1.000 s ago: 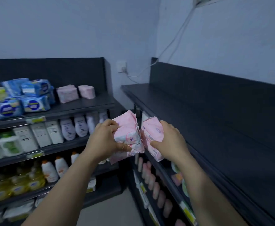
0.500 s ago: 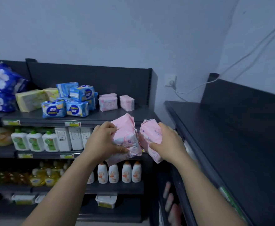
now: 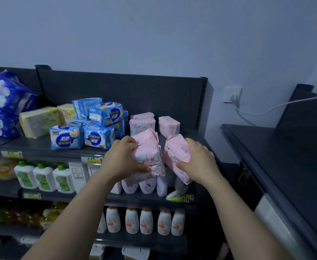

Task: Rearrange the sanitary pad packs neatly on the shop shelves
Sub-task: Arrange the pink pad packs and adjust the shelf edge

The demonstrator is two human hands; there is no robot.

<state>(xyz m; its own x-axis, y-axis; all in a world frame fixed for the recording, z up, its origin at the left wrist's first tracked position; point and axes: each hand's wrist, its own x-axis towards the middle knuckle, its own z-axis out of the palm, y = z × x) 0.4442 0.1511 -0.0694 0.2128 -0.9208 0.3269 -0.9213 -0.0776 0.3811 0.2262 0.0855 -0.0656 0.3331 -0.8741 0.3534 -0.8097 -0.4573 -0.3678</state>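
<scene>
**Step in hand:** carriage to the point of placement.

The left hand [image 3: 122, 158] grips a pink, soft-plastic pad bundle [image 3: 148, 150]. Its fingers curl over the upper left edge and the thumb presses in from beneath. The right hand [image 3: 199, 160] grips a second pink, soft-plastic pad pack [image 3: 176, 152], with the thumb laid across the lower front face and the other fingers wrapped round the far side. Both items are held in the air, tilted and nearly touching each other. They are in front of the right end of the dark metal top shelf [image 3: 41, 147] and not yet resting on it.

Matching small pink packs [image 3: 142, 125] stand on that shelf just behind the hands. A disordered heap of blue-and-white pad packs [image 3: 99, 136] lies to their left.

**Judgement:** the next move calls for setting both items down on the bare stretch beside or in front of the pink group, squared to the shelf edge. The wrapping looks soft and liable to slump, so each item wants seating flat before the grip is let go.

**Not determinable:**
- Whether the left bundle is one pack or several; a further pink piece shows below the thumb.
- The right hand's fingertips, which are hidden behind its pack.
- The print on the packs and on the yellow-green price label [image 3: 93, 159], which is blurred.
- The pale bottles [image 3: 147, 185] on the shelf below, which are partly covered by the hands.
- The large dark-blue bags [image 3: 5, 102], which are cut off at the left edge.
</scene>
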